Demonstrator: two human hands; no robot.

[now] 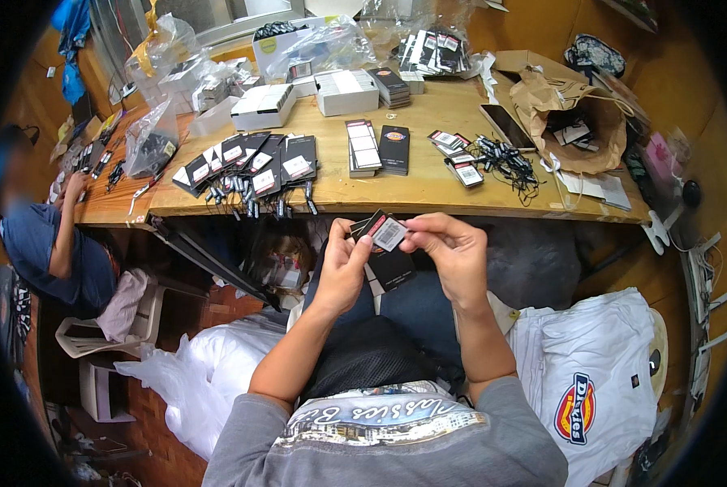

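Note:
Above my lap, my left hand (343,274) is closed on a few black hang tags (393,271), its thumb pressing on the front one. The uppermost is a black tag with a white barcode label (389,235), held at a slant. My right hand (454,250) pinches that tag's right corner between thumb and fingers. Whether the white label is stuck down or loose, I cannot tell. Just beyond my hands, at the table's front edge, lies a fanned pile of black tags (300,148) with black strings hanging from it.
On the wooden table (339,195) are a stack of white labels (363,148), a black tag stack (393,151), tangled black strings (505,162), white boxes (346,92), a phone (506,127) and a paper bag (546,101). White shirts (595,365) lie at right. Another person (51,243) works at left.

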